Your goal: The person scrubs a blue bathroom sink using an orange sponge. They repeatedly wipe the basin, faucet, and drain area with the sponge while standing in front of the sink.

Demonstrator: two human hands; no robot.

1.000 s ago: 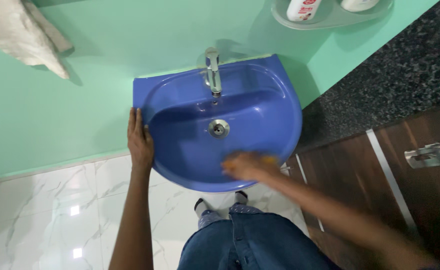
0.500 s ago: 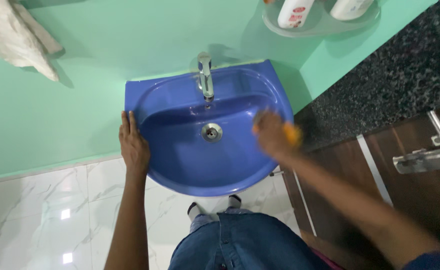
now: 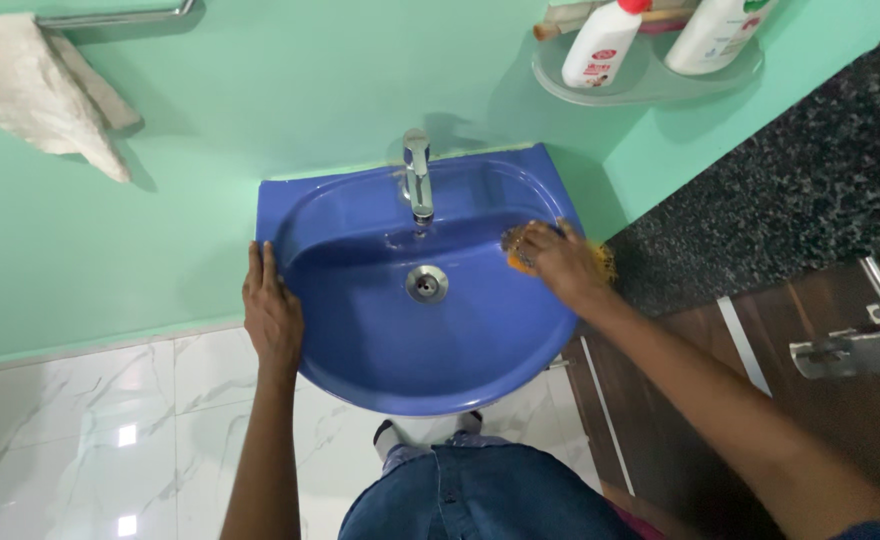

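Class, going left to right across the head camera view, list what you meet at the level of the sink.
left hand on the rim → blue sink → drain → right hand pressing an orange scrubber → speckled dark counter

bottle 1: white plastic bottle (image 3: pixel 605 42), red cap, leaning left, top of frame; stands on glass shelf (image 3: pixel 650 80) on green wall, up-right of sink.
label 1: red patch on bottle 1's front, lower half; small print, not legible.
bottle 2: taller white bottle (image 3: pixel 715 32), just right of bottle 1, same shelf; top cut off by frame edge.
label 2: pale w/ green mark near top, faint grey print below.
signs/screens: none seen.
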